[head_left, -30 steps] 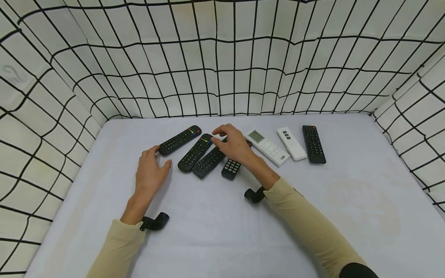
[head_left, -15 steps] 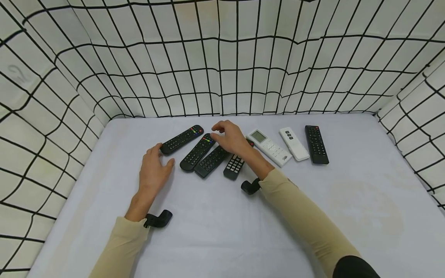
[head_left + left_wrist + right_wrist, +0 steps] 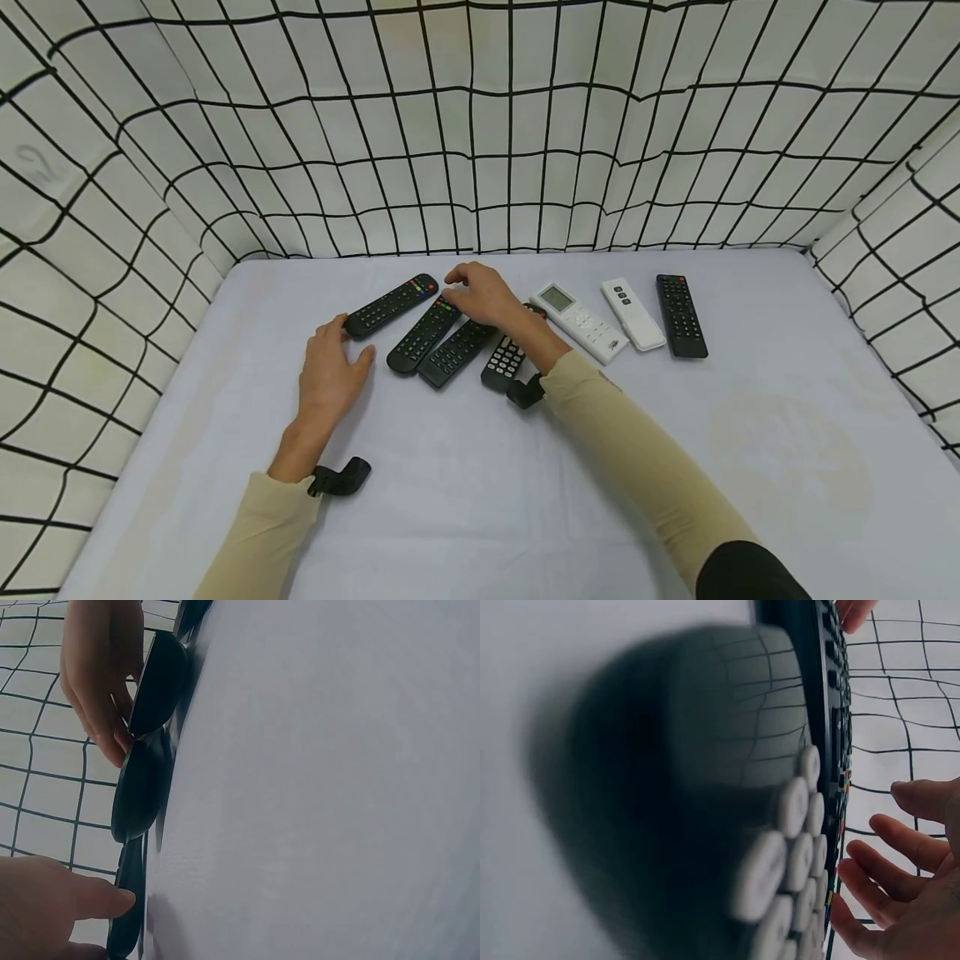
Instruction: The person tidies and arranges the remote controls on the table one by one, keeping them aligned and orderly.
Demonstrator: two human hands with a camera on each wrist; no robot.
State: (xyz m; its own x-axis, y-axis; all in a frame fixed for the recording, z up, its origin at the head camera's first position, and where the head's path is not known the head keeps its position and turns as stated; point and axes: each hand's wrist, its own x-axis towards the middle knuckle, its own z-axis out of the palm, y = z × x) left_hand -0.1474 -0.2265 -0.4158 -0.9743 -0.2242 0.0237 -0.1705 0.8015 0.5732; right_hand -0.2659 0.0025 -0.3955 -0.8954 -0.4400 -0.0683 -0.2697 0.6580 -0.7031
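Note:
My left hand [image 3: 328, 375] lies on the table at the left, fingertips at the near end of the leftmost black remote control [image 3: 392, 305]. Its thumb stands apart from the fingers. Over the far end of the second black remote [image 3: 422, 337] hovers my right hand [image 3: 487, 298], fingers loosely bent and nothing visibly gripped. Beneath that hand and wrist lie a third black remote [image 3: 459, 352] and a smaller one with round pale buttons [image 3: 502, 362], both partly hidden. In the right wrist view those pale buttons [image 3: 780, 885] loom close, with the right hand's fingers spread beyond them.
Further right lie a white remote with a small screen [image 3: 581, 323], a slim white remote [image 3: 632, 315] and another black remote [image 3: 681, 317]. A white cloth covers the table [image 3: 465, 500]. Black netting [image 3: 510, 158] over pale walls encloses the back and sides.
My right hand has shifted slightly left and away from me, toward the second remote's far end, and its forearm followed. The left hand stays by the leftmost remote.

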